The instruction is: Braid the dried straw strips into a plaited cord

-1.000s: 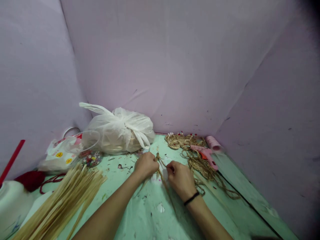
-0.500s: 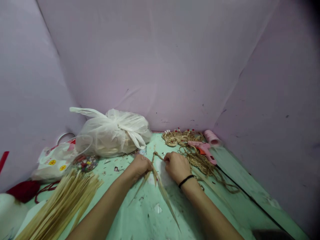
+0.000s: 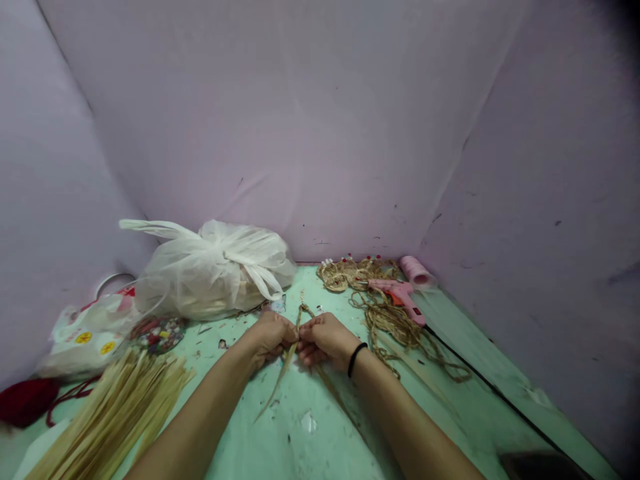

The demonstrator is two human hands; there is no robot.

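Observation:
Both my hands meet over the middle of the green tabletop, pinching strips of dried plant fibre. My left hand [image 3: 273,335] is closed on the fibre strips [image 3: 276,389], whose loose tails hang down toward me. Fingers curled, my right hand [image 3: 325,339] grips the same work from the other side and touches the left fingertips. A black band circles the right wrist. Beyond the fingers, a small twisted loop of the fibre [image 3: 304,309] rests near the table's back. The exact crossing of the strips is hidden by my fingers.
At left lie a bundle of flat dried strips [image 3: 107,420], red yarn [image 3: 27,402], a bag of beads [image 3: 159,335] and a tied white plastic bag [image 3: 215,273]. At right are coiled braided cord [image 3: 393,323], a pink glue gun [image 3: 399,293] and a pink thread spool [image 3: 416,271].
My right hand has moved left to meet the left hand at the strips. The whole view has shifted slightly, with the table's things sitting further left.

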